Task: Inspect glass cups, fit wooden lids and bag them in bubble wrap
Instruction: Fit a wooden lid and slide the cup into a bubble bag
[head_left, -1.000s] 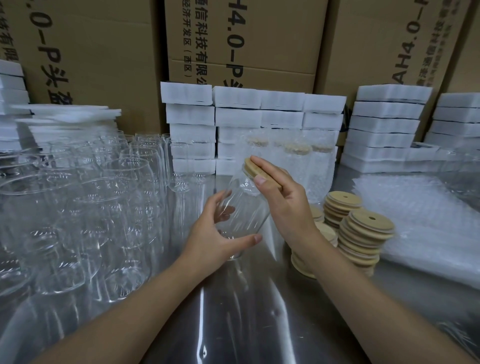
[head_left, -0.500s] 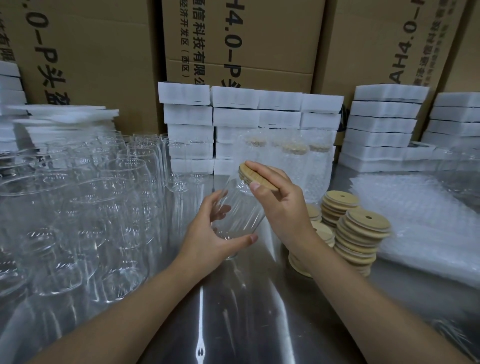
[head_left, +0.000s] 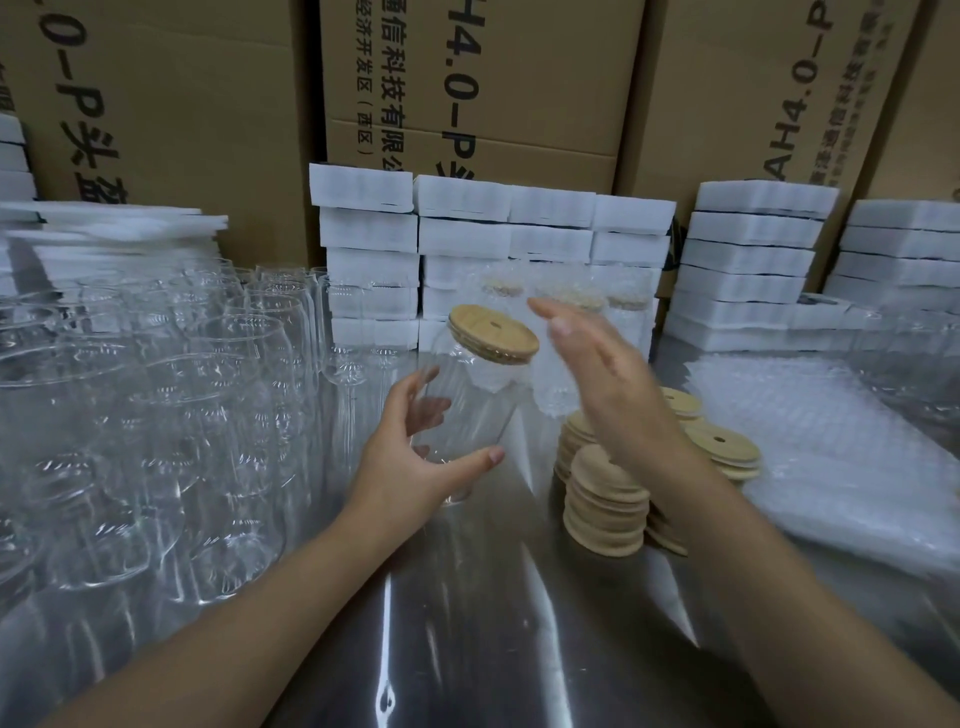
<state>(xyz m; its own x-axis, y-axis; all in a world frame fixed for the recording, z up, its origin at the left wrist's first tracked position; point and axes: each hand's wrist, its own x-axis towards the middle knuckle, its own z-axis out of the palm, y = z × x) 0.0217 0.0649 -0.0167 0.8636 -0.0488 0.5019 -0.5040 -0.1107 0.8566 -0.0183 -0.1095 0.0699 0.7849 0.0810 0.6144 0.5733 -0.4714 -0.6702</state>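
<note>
So half a second ago my right grip (head_left: 613, 384) was pressing the wooden lid (head_left: 493, 332) down. Now it's come off, fingers straight and spread, holding nothing, just beside the lid. The lid sits on the mouth of the glass cup (head_left: 467, 410) and looks seated, though I can't tell if it's fully snug. My left grip (head_left: 410, 467) is curled round the cup's lower half, thumb in front, fingers behind, holding it tilted above the desk (head_left: 519, 623). I reckon lidding's done on this one, and the bubble wrap (head_left: 831, 447) off to the right is next.
</note>
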